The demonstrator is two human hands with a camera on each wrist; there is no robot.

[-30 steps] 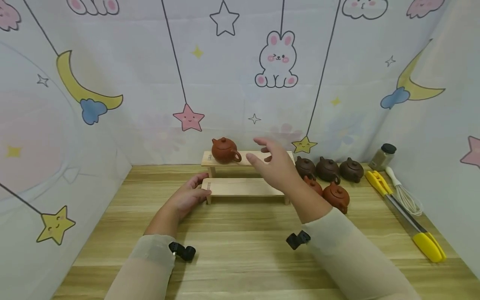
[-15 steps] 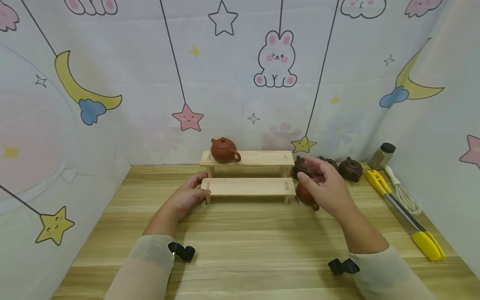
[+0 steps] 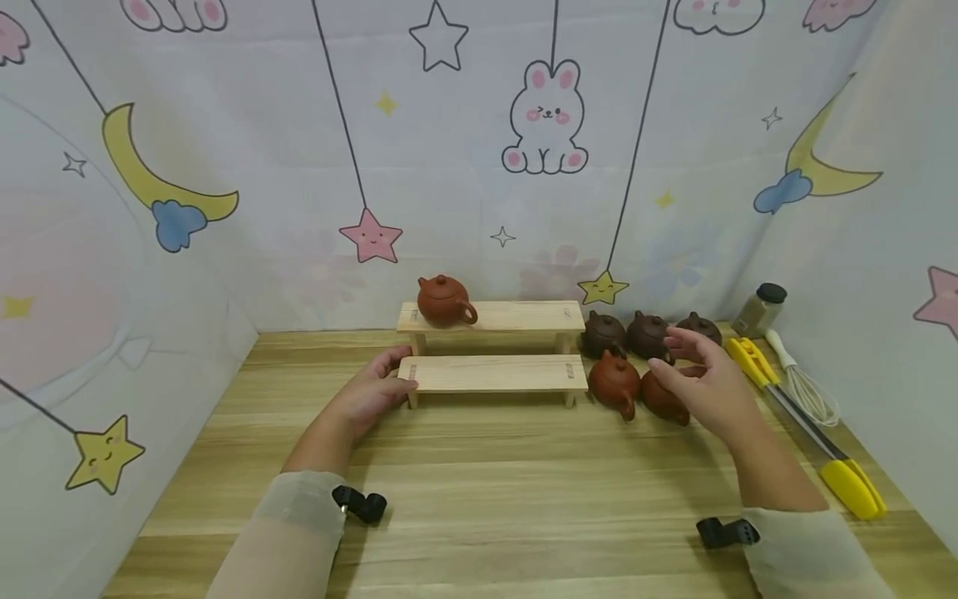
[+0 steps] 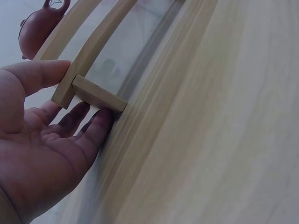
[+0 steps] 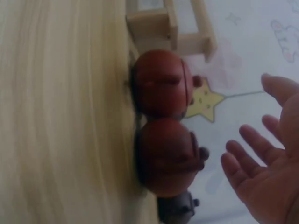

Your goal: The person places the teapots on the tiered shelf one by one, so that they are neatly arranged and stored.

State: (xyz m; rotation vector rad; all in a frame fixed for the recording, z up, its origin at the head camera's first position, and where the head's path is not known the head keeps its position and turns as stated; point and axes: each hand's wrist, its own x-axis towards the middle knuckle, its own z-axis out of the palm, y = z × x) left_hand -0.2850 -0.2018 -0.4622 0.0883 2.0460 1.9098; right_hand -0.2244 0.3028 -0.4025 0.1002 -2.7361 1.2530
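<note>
My left hand (image 3: 370,395) holds the left end of the low front wooden stand (image 3: 490,373); in the left wrist view its thumb (image 4: 53,72) lies on the board's end and fingertips touch the leg (image 4: 100,95). Behind it, a red-brown clay teapot (image 3: 443,301) sits toward the left of the taller wooden stand (image 3: 524,314). My right hand (image 3: 711,387), fingers loosely spread and holding nothing, hovers by the right-hand red-brown teapot (image 3: 660,399), partly covering it. Another red-brown teapot (image 3: 614,383) stands beside that one, against the front stand's right end.
Three dark brown teapots (image 3: 603,334) line up behind the red-brown pair. Farther right lie yellow-tipped tongs (image 3: 804,428) and a whisk (image 3: 812,395), with a black-lidded jar (image 3: 759,310) at the back. A patterned white cloth (image 3: 449,166) walls in the wooden table (image 3: 479,499).
My right hand has moved right, from beside the teapot on the taller stand, past the near red-brown teapot, to the right-hand one. My left hand stays on the front stand.
</note>
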